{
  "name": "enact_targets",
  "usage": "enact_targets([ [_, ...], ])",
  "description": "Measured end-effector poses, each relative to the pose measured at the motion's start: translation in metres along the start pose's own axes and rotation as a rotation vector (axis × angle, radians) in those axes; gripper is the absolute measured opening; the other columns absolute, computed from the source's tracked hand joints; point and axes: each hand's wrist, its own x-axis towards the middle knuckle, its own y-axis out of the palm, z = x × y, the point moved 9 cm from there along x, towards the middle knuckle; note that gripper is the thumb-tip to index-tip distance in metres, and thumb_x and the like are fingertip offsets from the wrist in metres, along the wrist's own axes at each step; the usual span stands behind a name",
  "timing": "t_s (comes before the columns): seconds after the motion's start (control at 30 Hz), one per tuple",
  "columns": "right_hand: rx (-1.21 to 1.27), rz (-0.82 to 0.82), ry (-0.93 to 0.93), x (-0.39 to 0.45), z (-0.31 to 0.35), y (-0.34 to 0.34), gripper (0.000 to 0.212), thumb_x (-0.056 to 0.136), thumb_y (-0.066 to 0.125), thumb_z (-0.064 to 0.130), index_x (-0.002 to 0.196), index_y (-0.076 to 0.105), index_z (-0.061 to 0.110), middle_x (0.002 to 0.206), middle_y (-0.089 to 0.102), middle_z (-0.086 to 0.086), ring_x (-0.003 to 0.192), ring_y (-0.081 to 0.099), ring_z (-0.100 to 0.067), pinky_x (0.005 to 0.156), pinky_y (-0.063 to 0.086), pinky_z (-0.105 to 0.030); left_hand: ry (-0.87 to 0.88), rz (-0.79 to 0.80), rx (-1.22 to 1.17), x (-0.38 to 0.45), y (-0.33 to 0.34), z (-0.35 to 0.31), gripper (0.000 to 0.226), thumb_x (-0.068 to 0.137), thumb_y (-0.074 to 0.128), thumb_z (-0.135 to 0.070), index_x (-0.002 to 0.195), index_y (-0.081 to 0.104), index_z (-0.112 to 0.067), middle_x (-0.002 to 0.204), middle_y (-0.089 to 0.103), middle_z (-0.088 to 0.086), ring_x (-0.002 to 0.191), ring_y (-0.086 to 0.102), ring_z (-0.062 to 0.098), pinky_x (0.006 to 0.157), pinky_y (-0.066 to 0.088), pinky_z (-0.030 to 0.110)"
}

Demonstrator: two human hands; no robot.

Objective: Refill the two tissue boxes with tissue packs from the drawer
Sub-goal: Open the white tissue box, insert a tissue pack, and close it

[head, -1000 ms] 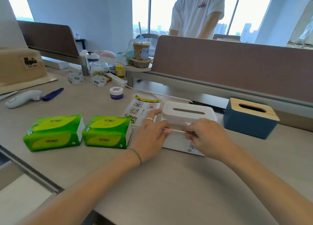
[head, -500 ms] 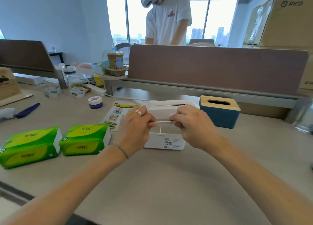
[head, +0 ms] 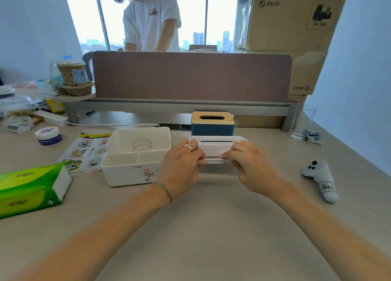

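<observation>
The white tissue box (head: 131,170) stands open on the desk, empty apart from a wire spring in its rear compartment. Its white slotted lid (head: 215,146) is off, to the right of the box, just above the desk. My left hand (head: 182,164) and my right hand (head: 251,164) each pinch the lid's near edge. Behind the lid stands the blue tissue box (head: 212,128) with its wooden slotted top on. A green tissue pack (head: 31,189) lies at the left edge; only one pack shows.
A sticker sheet (head: 84,153) and a small jar (head: 48,135) lie left of the white box. A grey controller (head: 321,180) and a glass (head: 303,122) are at the right. A brown divider (head: 190,77) runs behind, with a person standing beyond it and cardboard boxes (head: 292,26).
The lid has come off the white box and moved right in both hands, exposing the empty inside. The view has swung right, so one green pack left the frame.
</observation>
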Motion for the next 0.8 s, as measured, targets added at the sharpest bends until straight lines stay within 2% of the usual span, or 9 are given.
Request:
enact_targets([
  [0.1, -0.003, -0.014, 0.014, -0.017, -0.020, 0.002, 0.031, 0.081, 0.065, -0.003, 0.105, 0.075, 0.013, 0.091, 0.067, -0.004, 0.086, 0.059, -0.024, 0.072, 0.052, -0.037, 0.024, 0.037, -0.023, 0.005, 0.025, -0.013, 0.010, 0.089, 0.065, -0.019, 0.086, 0.073, -0.013, 0.084, 0.062, 0.003, 0.074, 0.058, 0.021, 0.057, 0.045, 0.025],
  [0.2, -0.003, -0.002, 0.030, -0.028, -0.035, 0.014, 0.032, 0.076, 0.063, -0.005, 0.102, 0.075, 0.011, 0.087, 0.067, -0.005, 0.083, 0.060, -0.027, 0.070, 0.051, -0.037, 0.019, 0.082, -0.062, 0.004, 0.053, -0.015, 0.004, 0.089, 0.071, -0.016, 0.086, 0.072, -0.013, 0.085, 0.061, 0.004, 0.076, 0.058, 0.023, 0.058, 0.053, 0.036],
  [0.3, 0.033, 0.015, 0.053, -0.034, -0.048, 0.030, 0.034, 0.070, 0.062, -0.006, 0.095, 0.075, 0.012, 0.080, 0.066, -0.004, 0.074, 0.060, -0.029, 0.062, 0.053, -0.039, 0.008, 0.122, -0.058, 0.001, 0.071, -0.015, 0.008, 0.087, 0.075, -0.022, 0.083, 0.071, -0.016, 0.083, 0.060, 0.001, 0.074, 0.055, 0.021, 0.054, 0.049, 0.034],
  [0.4, 0.023, 0.043, 0.086, -0.040, -0.059, 0.045, 0.034, 0.075, 0.060, -0.003, 0.099, 0.075, 0.016, 0.085, 0.066, -0.003, 0.080, 0.060, -0.028, 0.062, 0.054, -0.044, 0.016, 0.136, -0.056, -0.002, 0.080, -0.018, 0.009, 0.084, 0.078, -0.022, 0.081, 0.072, -0.016, 0.080, 0.062, 0.001, 0.073, 0.057, 0.021, 0.054, 0.046, 0.030],
  [0.53, 0.015, 0.071, 0.124, -0.047, -0.068, 0.059, 0.036, 0.078, 0.064, -0.002, 0.105, 0.075, 0.018, 0.089, 0.066, -0.002, 0.084, 0.060, -0.028, 0.066, 0.054, -0.044, 0.005, 0.188, -0.064, -0.010, 0.099, -0.014, 0.006, 0.084, 0.076, -0.021, 0.084, 0.071, -0.018, 0.083, 0.061, 0.000, 0.077, 0.058, 0.022, 0.056, 0.047, 0.032],
  [0.67, 0.003, 0.090, 0.154, -0.051, -0.074, 0.069, 0.030, 0.082, 0.064, 0.004, 0.104, 0.074, 0.020, 0.089, 0.065, 0.000, 0.086, 0.060, -0.028, 0.064, 0.054, -0.045, -0.034, 0.212, -0.094, -0.013, 0.107, -0.012, 0.008, 0.083, 0.077, -0.022, 0.083, 0.070, -0.018, 0.082, 0.062, -0.001, 0.078, 0.058, 0.021, 0.057, 0.050, 0.032],
  [0.8, -0.009, 0.075, 0.181, -0.053, -0.071, 0.062, 0.024, 0.086, 0.059, 0.019, 0.105, 0.074, 0.022, 0.092, 0.065, 0.002, 0.090, 0.060, -0.025, 0.066, 0.054, -0.041, -0.051, 0.229, -0.101, -0.015, 0.108, -0.011, 0.009, 0.090, 0.068, -0.030, 0.087, 0.069, -0.021, 0.088, 0.061, -0.004, 0.084, 0.055, 0.018, 0.063, 0.051, 0.034],
])
